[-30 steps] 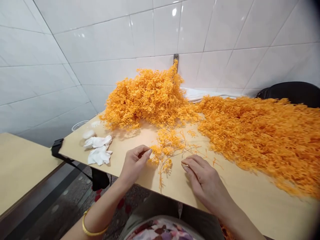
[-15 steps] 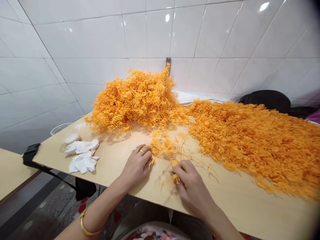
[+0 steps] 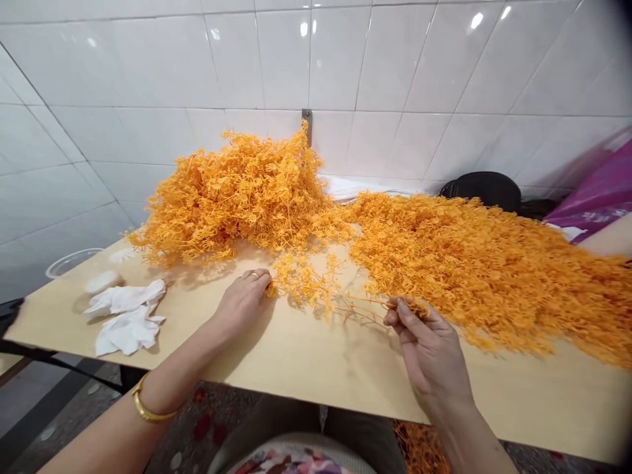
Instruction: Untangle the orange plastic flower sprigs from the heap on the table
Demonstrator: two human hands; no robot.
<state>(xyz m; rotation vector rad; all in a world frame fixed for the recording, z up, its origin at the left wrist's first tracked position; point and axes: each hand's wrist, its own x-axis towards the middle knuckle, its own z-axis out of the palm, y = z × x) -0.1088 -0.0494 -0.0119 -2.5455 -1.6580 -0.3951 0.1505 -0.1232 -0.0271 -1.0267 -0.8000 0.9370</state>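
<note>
Between my hands lies a loose, thin-stemmed orange sprig [image 3: 316, 283] on the pale table. My right hand [image 3: 429, 349] pinches its stem end at the right, and a bit of orange frond shows over the fingers. My left hand [image 3: 244, 299], with a ring on it, rests at the sprig's left end with curled fingers closed on orange frond tips. Behind the left hand stands a tall heap of orange feathery sprigs [image 3: 241, 197]. A broad, flatter pile of orange sprigs [image 3: 484, 263] spreads beyond the right hand.
Crumpled white tissues [image 3: 128, 313] and a white rounded object [image 3: 103, 282] lie on the table [image 3: 306, 368] at the left. A black rounded item [image 3: 488, 189] sits behind the pile, against the tiled wall. A purple bag [image 3: 597, 191] is at the far right. More orange stems [image 3: 422, 447] lie below the table's edge.
My right hand has moved right and up, now pinching the stem ends. My left hand stays by the sprig's left end. The view has turned right, showing more of the purple bag.
</note>
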